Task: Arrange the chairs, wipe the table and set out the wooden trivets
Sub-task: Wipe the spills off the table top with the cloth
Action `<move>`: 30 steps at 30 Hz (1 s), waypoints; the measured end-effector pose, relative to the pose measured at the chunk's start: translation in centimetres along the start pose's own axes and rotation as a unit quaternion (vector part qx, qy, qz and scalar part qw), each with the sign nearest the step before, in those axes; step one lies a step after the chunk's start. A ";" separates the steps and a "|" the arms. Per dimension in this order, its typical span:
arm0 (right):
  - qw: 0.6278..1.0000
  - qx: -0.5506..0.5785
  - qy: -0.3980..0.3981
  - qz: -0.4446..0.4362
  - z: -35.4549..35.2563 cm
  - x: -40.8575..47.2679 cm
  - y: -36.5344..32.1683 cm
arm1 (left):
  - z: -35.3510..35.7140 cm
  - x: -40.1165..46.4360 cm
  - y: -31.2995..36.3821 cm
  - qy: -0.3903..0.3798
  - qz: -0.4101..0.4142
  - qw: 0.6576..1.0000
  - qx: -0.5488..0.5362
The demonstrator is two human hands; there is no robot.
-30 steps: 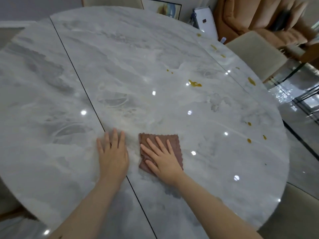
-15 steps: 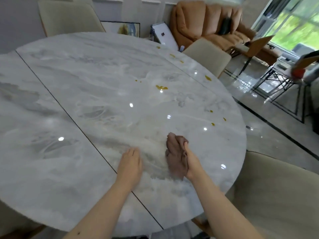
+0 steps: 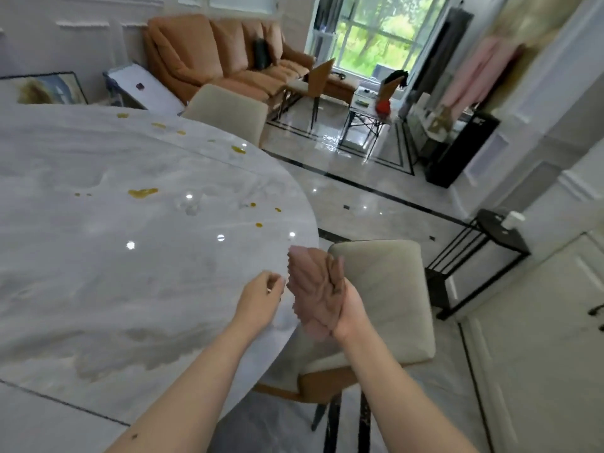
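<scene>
The glossy marble surface [image 3: 137,256] stayed stained; my right hand [image 3: 343,305] had lifted the crumpled brown cloth [image 3: 310,289], fingers gripping it, left hand's [image 3: 258,299] fingers loosely curled

The round marble table [image 3: 108,273] carries scattered amber spills [image 3: 142,192] toward its far side. A brown cloth [image 3: 310,289] hangs crumpled above its edge. Two beige chairs [image 3: 389,295] stand at the rim.

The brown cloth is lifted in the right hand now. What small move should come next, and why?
Probably bring the brown cloth, held in the right hand, back down onto the marble table and wipe toward the yellow stains, which are still unwiped. The left hand hovers beside the cloth, holding nothing.
</scene>
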State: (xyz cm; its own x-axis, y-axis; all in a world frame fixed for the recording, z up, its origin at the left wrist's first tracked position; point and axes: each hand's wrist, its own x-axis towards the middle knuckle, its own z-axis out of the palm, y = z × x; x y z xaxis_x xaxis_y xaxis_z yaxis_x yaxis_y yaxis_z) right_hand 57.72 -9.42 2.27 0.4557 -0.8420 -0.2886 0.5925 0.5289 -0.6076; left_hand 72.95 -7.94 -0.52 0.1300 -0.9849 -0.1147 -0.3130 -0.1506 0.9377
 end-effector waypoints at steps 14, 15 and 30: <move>0.967 0.075 0.182 -0.160 -18.5 -18.4 -24.6 | 34.9 -1.2 18.6 -0.091 0.115 0.987 -0.060; 0.964 0.079 0.193 -0.166 -19.3 -18.8 -25.5 | 36.2 -1.1 18.9 -0.092 0.110 0.987 -0.074; 0.956 0.045 0.251 -0.148 -35.9 -17.3 -42.6 | 57.9 10.7 25.2 -0.118 0.044 0.987 -0.098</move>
State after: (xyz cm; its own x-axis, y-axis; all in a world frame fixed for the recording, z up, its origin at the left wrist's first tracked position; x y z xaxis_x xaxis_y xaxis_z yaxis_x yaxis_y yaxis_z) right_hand 0.80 -21.15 6.58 -0.1033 -0.8895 -0.4452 0.7111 0.2469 -0.6583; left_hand 11.95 -27.21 2.85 -0.1201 -0.9893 -0.0825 -0.1229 -0.0677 0.9901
